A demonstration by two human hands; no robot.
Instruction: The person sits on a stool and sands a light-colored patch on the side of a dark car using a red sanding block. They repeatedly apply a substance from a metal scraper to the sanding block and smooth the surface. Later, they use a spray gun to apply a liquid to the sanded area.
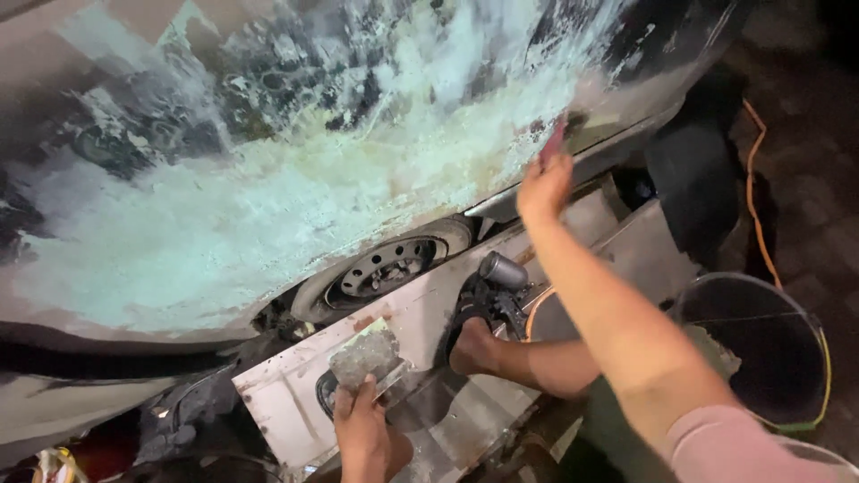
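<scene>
My right hand point(544, 185) is raised against the car body panel point(268, 179), which is smeared with pale greenish-white filler. It pinches a small reddish spreader point(555, 141) whose edge touches the panel near its lower right end. My left hand point(365, 429) is low in front and grips a flat mixing board point(367, 356) carrying a lump of grey putty. A bare foot point(474, 349) rests on the ground between my two arms.
A car wheel with a steel rim point(385, 268) sits under the panel. A grey power tool point(497, 279) lies by the foot on a white board point(420, 313). A dark round bucket point(761, 344) stands at right, with an orange cable point(756, 206) behind it.
</scene>
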